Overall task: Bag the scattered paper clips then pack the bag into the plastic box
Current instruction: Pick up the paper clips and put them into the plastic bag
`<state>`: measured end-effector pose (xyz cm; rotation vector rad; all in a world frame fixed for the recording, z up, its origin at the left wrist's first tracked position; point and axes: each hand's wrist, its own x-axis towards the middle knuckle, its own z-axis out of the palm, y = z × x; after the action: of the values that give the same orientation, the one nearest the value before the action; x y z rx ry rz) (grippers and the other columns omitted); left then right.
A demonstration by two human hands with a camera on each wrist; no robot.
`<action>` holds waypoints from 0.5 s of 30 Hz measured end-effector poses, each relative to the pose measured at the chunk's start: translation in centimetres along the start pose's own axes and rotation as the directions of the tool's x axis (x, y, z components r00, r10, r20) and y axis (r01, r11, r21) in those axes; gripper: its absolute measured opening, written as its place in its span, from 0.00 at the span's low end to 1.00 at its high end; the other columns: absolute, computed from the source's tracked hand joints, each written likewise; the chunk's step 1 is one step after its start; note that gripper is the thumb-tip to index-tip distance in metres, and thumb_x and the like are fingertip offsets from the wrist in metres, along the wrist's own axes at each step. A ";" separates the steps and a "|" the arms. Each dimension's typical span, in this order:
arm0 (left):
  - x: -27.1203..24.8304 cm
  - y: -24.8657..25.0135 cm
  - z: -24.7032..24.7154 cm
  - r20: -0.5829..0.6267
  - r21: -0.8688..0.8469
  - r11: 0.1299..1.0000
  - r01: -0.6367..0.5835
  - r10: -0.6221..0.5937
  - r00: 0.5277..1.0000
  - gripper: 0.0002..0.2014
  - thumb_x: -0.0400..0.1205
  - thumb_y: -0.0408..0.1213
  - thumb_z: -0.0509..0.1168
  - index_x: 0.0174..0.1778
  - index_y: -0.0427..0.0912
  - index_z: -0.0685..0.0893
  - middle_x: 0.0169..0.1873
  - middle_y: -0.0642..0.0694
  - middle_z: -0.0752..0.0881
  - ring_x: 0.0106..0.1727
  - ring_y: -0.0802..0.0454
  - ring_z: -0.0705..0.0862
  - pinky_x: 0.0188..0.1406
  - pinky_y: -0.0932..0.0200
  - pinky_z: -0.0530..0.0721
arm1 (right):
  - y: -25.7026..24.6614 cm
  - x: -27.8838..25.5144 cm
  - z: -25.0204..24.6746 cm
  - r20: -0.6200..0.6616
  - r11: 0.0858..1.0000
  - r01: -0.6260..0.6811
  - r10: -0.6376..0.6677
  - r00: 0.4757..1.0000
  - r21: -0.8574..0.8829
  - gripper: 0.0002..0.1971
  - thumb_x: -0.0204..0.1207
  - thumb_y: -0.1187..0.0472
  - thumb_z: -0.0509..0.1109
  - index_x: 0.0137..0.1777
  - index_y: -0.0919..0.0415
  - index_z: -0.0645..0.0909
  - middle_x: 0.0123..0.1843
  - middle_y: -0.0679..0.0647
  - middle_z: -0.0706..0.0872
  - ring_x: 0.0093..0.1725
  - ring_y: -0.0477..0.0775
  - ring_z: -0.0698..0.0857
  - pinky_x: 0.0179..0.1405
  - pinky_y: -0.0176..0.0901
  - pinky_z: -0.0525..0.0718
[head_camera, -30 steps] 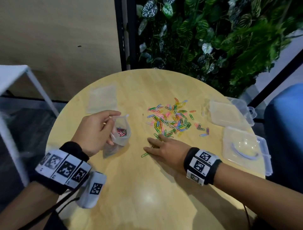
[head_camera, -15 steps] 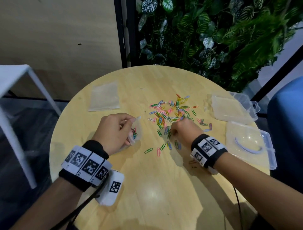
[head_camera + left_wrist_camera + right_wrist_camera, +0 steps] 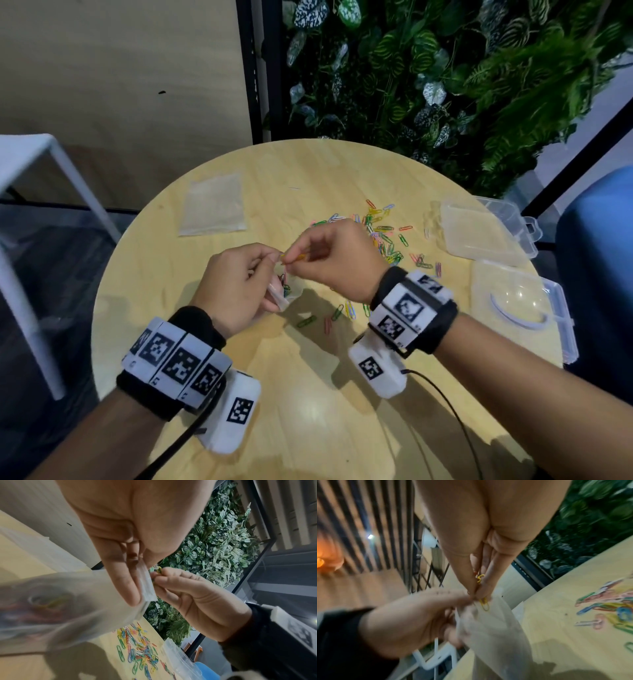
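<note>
The left hand (image 3: 236,291) grips the mouth of a small clear bag (image 3: 489,626), its fingers (image 3: 125,582) curled round the rim and holding it above the desk (image 3: 308,394). A few clips already lie in the bag's bottom. The right hand (image 3: 339,260) pinches a yellow paper clip (image 3: 484,603) between thumb and fingers (image 3: 485,582) — right at the bag's opening, its lower end just inside. Beyond those fingers the loose paper clips (image 3: 387,236) lie scattered; a few more (image 3: 335,313) lie below the right wrist. Further right of the fingers sit two clear plastic boxes (image 3: 513,301) — well apart from both hands.
</note>
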<state>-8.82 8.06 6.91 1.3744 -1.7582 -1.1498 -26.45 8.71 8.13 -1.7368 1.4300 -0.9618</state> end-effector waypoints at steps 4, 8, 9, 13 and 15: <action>0.5 -0.4 -1.1 0.014 -0.006 1.000 0.011 -0.011 1.000 0.11 0.88 0.36 0.61 0.51 0.45 0.90 0.36 0.46 0.92 0.30 0.40 0.92 0.38 0.39 0.92 | -0.3 0.0 1.3 0.188 0.957 0.171 -0.127 0.974 -0.236 0.09 0.72 0.61 0.73 0.49 0.52 0.92 0.42 0.48 0.94 0.42 0.42 0.91 0.50 0.42 0.87; 1.6 -1.1 -2.7 -0.034 -0.071 0.996 0.052 -0.054 0.998 0.11 0.88 0.36 0.61 0.54 0.43 0.89 0.29 0.45 0.90 0.28 0.42 0.91 0.37 0.48 0.93 | -0.9 0.8 -1.0 0.143 0.971 0.154 -0.129 0.981 -0.182 0.10 0.76 0.61 0.70 0.53 0.51 0.90 0.48 0.45 0.93 0.44 0.36 0.89 0.50 0.37 0.86; 1.8 -1.2 -2.9 -0.048 -0.089 0.994 0.058 -0.062 0.997 0.11 0.88 0.36 0.61 0.54 0.43 0.89 0.27 0.45 0.89 0.27 0.44 0.91 0.35 0.51 0.92 | -0.7 1.4 -2.0 0.104 0.980 0.104 -0.087 0.991 -0.171 0.09 0.77 0.61 0.70 0.52 0.51 0.91 0.48 0.44 0.93 0.43 0.35 0.88 0.47 0.34 0.85; 1.9 -1.2 -3.4 -0.070 -0.125 0.990 0.069 -0.078 0.994 0.11 0.87 0.36 0.62 0.53 0.43 0.90 0.27 0.44 0.89 0.27 0.43 0.90 0.37 0.50 0.92 | 5.2 6.8 -6.3 -0.026 0.818 -0.204 0.226 0.974 -0.538 0.15 0.80 0.54 0.67 0.65 0.52 0.84 0.62 0.52 0.87 0.59 0.50 0.85 0.55 0.40 0.80; 1.9 -1.2 -3.7 -0.071 -0.120 0.991 0.064 -0.073 0.995 0.10 0.87 0.36 0.62 0.53 0.45 0.90 0.27 0.44 0.90 0.27 0.41 0.91 0.39 0.46 0.92 | 8.7 9.0 -7.5 -0.135 0.635 -0.380 0.399 0.907 -0.673 0.23 0.82 0.50 0.62 0.75 0.55 0.74 0.74 0.60 0.77 0.69 0.62 0.79 0.62 0.48 0.77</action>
<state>-5.65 5.19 7.32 1.3979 -1.5756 -1.2025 -36.07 -1.99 5.42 -1.7697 2.2216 -0.1414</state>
